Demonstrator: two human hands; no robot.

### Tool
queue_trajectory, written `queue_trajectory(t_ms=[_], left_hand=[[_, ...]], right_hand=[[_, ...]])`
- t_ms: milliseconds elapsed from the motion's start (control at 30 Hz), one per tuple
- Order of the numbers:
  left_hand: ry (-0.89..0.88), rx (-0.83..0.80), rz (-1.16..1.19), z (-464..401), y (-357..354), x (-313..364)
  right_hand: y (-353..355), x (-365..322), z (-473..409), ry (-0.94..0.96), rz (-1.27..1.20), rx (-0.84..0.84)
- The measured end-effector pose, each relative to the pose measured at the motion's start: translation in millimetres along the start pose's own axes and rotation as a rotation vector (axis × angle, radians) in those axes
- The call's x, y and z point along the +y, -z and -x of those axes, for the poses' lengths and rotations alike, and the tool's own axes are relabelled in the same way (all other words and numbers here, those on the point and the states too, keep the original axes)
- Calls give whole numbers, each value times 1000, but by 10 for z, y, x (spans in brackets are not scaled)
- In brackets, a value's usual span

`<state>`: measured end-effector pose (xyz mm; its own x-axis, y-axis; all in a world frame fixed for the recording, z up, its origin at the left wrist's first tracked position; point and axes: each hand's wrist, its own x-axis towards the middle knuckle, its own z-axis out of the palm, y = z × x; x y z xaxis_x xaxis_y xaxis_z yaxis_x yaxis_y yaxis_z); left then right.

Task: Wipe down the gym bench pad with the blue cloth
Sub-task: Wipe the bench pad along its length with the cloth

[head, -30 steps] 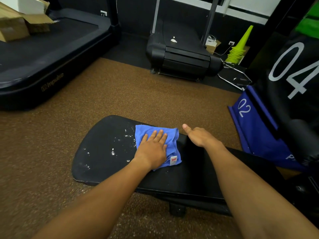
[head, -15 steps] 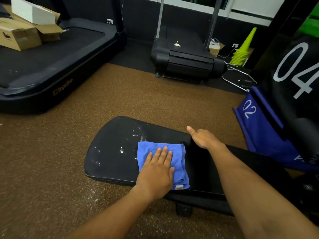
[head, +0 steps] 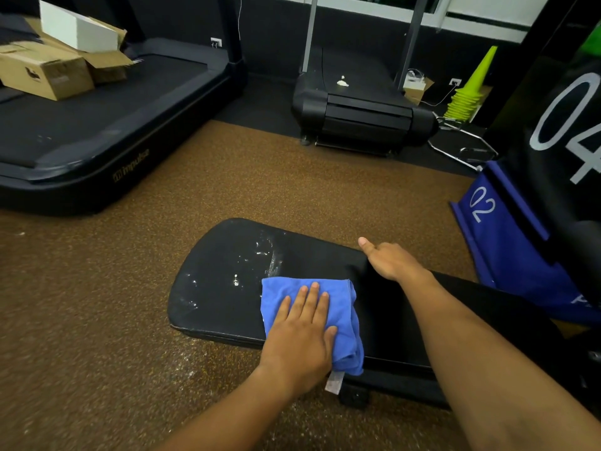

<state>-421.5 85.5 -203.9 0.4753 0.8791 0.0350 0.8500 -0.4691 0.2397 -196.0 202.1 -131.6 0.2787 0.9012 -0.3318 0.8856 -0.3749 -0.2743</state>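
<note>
The black gym bench pad [head: 224,288] lies low over the brown floor, with white specks and smears on its rounded far-left end. A folded blue cloth [head: 344,307] rests on the pad's near edge, its white tag hanging over the side. My left hand [head: 302,336] lies flat on the cloth, fingers spread, pressing it down. My right hand [head: 390,260] rests on the pad's far edge to the right of the cloth, thumb pointing away, holding nothing.
A black treadmill [head: 97,151] with cardboard boxes [head: 48,70] on it stands at the left. A second black machine [head: 357,112] stands straight ahead. Yellow-green cones [head: 468,89] are stacked at the back right. Blue and black numbered bags [head: 507,242] stand close on the right.
My left hand has slid the blue cloth from the pad's middle toward its near edge. The wiped strip looks cleaner. My right hand stays on the far edge.
</note>
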Motion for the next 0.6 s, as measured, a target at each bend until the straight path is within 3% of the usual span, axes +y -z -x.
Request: queue_trajectory(t_ms=[600], left_hand=[[82, -107, 47, -1095, 120, -249]], right_hand=[[-58, -5, 34, -5, -6, 36]])
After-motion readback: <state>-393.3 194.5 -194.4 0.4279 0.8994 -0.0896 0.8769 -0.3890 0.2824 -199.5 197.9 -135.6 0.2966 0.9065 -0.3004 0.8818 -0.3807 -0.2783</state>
